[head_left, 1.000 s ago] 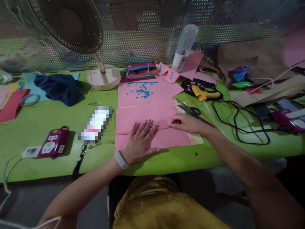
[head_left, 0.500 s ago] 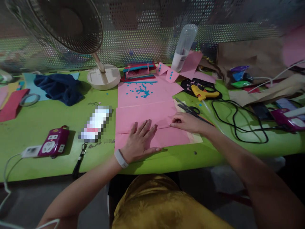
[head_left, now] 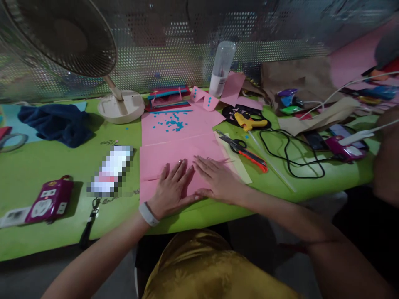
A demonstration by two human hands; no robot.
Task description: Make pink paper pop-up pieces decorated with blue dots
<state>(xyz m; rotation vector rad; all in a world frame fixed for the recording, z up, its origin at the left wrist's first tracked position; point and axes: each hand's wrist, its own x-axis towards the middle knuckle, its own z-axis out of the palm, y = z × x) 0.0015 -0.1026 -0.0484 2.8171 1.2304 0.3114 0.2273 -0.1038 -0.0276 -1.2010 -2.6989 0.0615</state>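
Pink paper (head_left: 181,151) lies before me on the green table, with a crease or edge running across it under my hands. My left hand (head_left: 173,187) rests flat on the paper, fingers spread. Beside it, my right hand (head_left: 220,179) also presses flat on the paper, fingers stretched out, thumb close to the left thumb. Neither hand grips anything. Right of the right hand lie black scissors (head_left: 232,141) and an orange utility knife (head_left: 257,160), partly over a pale yellow sheet (head_left: 245,168). Small blue paper bits (head_left: 175,124) are scattered on pink paper behind.
A yellow glue gun (head_left: 251,122) with a black cord sits at the right, near a clear glue stick (head_left: 274,164). A fan (head_left: 120,109), blue cloth (head_left: 57,122), phone (head_left: 112,170) and purple extension socket (head_left: 51,199) stand left. Another person's arm (head_left: 388,162) shows at right.
My right hand has moved left from the paper's right side and opened from a pinch to lie flat. My left hand stays flat on the paper. The view has turned right.
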